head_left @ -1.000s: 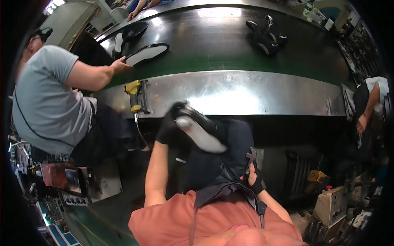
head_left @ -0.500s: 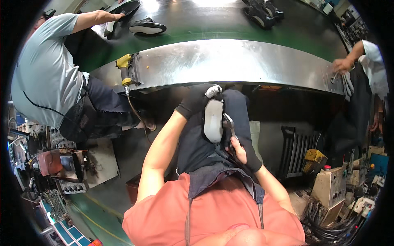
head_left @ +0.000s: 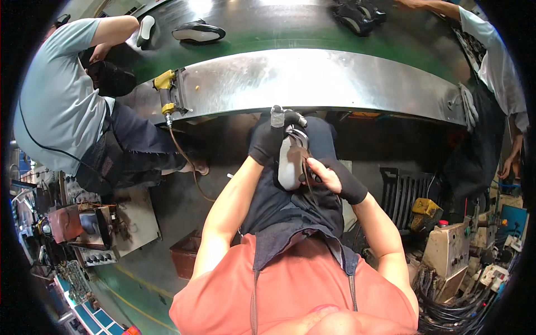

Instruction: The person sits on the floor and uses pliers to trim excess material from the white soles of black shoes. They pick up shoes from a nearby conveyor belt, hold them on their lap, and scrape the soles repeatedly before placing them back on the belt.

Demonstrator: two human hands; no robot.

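A shoe lies sole up across my lap, its grey sole facing me and its toe end nearer my body. My left hand, in a dark glove with pale wrapping on the fingers, is closed round the shoe's far end. My right hand, also in a dark fingerless glove, is closed on the handles of metal pincers. Their curved head lies over the far part of the sole, close to my left fingers. Whether the jaws grip any material cannot be made out.
A metal ledge runs ahead of my knees, beside a green-edged belt carrying shoes. A yellow air tool with a hose rests at its left. Co-workers stand at left and right. A red box sits by my left elbow.
My right hand has brought the pincers from beside the shoe onto its far end. My left fingers have shifted there. The left co-worker's arm has drawn back; the right co-worker reaches over the belt.
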